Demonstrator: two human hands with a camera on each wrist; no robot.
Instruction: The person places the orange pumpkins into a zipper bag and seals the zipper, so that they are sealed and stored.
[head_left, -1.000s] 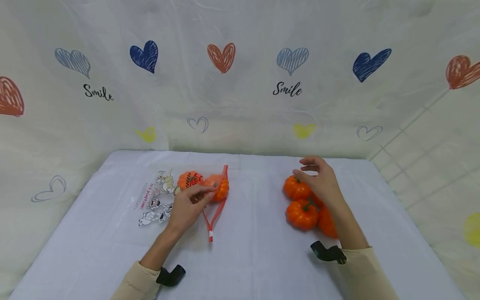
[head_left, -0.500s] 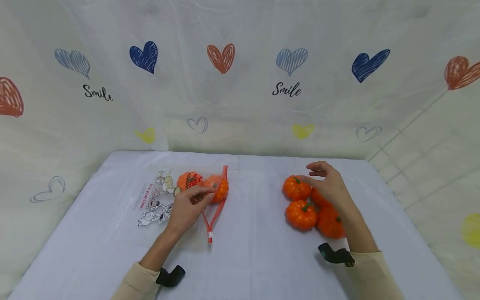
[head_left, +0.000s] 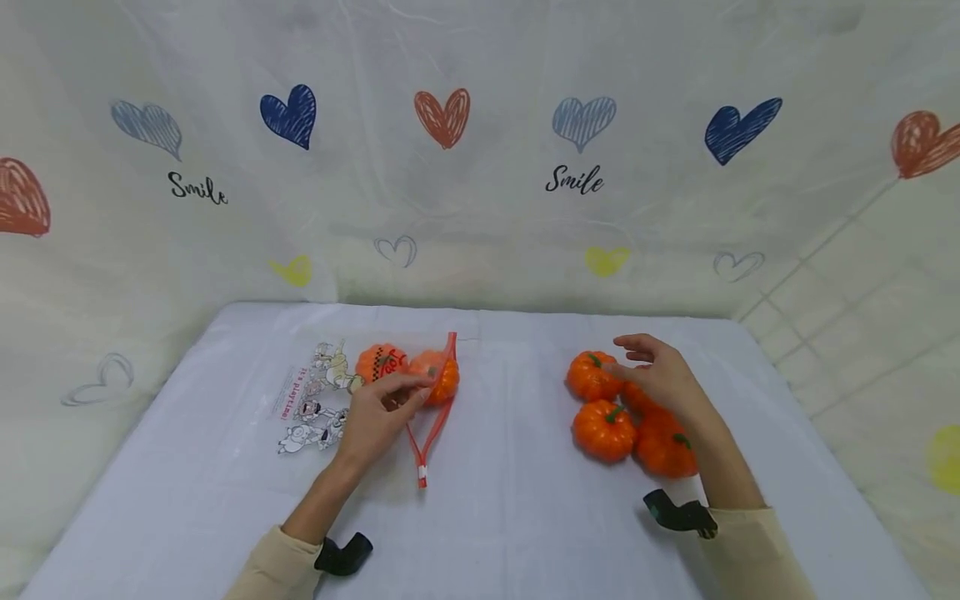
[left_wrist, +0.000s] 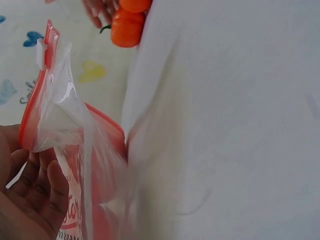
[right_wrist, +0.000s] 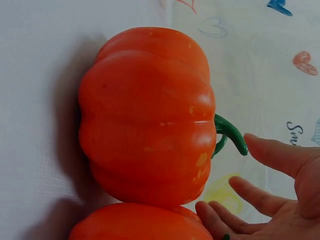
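My left hand (head_left: 378, 417) pinches the red zip edge of a clear plastic zip bag (left_wrist: 75, 120), whose mouth gapes in the left wrist view. Inside the bag lie two orange toy pumpkins, one with dark printing (head_left: 378, 362) and a plainer one (head_left: 447, 383). Over on the right, my right hand (head_left: 660, 372) hovers above a cluster of several orange toy pumpkins with green stems, its fingers spread and holding nothing. Its thumb is close to the stem of one pumpkin (right_wrist: 150, 115) in the right wrist view; whether they touch I cannot tell.
Cartoon figures and red lettering are printed on the bag's left part (head_left: 315, 404). A front pumpkin (head_left: 604, 432) and another at lower right (head_left: 663, 448) touch within the cluster. White cloth (head_left: 510, 517) covers the table; a heart-patterned sheet (head_left: 480, 192) hangs behind.
My right hand has shifted right and slightly toward me, uncovering more of the pumpkins beneath it. The left hand stays at the bag's edge.
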